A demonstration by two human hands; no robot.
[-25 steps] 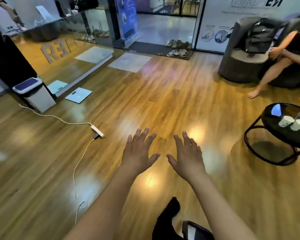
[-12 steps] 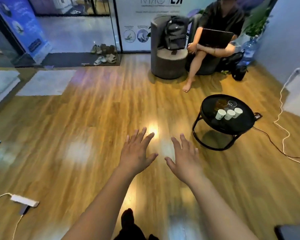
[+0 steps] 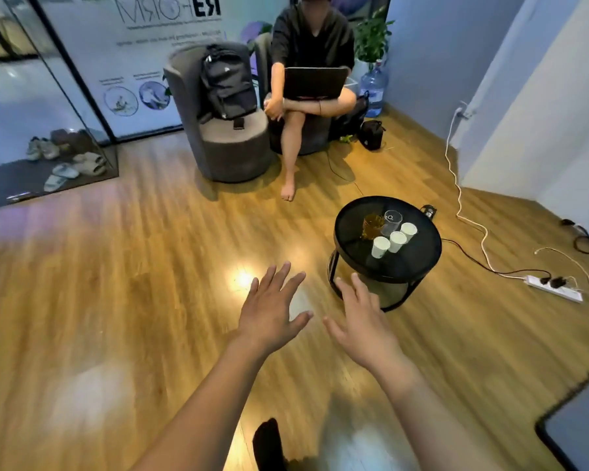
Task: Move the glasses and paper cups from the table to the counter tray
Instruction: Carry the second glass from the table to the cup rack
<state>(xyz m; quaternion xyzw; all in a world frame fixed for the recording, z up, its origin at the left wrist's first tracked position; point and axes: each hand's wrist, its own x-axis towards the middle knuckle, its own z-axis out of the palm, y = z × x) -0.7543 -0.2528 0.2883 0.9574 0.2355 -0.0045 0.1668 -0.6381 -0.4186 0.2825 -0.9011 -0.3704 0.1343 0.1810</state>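
- Down at the bottom edge, a dark-socked foot [image 3: 267, 443] stands on the wooden floor [image 3: 123, 300], with a dark-framed corner of furniture [image 3: 578, 433] poking in at the lower right.
- Both bare forearms reach forward over the floor, palms down.
- The left hand [image 3: 269, 309] is flat, fingers spread wide, thumb out to the right, holding nothing.
- The right hand [image 3: 363, 319] is just beside it, fingers straight and fanned, thumb pointing left, also holding nothing; its fingertips overlap the lower frame of the table in view, though it is not clear that they touch.
- Just beyond the right hand is the round black table [image 3: 419, 263], with a glassy top and a ring-shaped base.
- On its top, three white paper cups [image 3: 397, 241] stand upright in a diagonal row, close together.
- Right behind them are an amber glass [image 3: 372, 226] and a clear glass [image 3: 391, 222], side by side and upright.
- To the right on the floor lies a white power strip [image 3: 555, 289], with cables running to the wall.
- Farther back, a black backpack [image 3: 227, 86] sits on a grey round chair [image 3: 232, 147].
- Beside it, a seated person [image 3: 312, 45] holds a laptop [image 3: 315, 82], with one bare foot on the floor.
- In the far corner stand a water bottle [image 3: 374, 90] and a potted plant [image 3: 371, 35]; shoes [image 3: 65, 161] lie at the far left.
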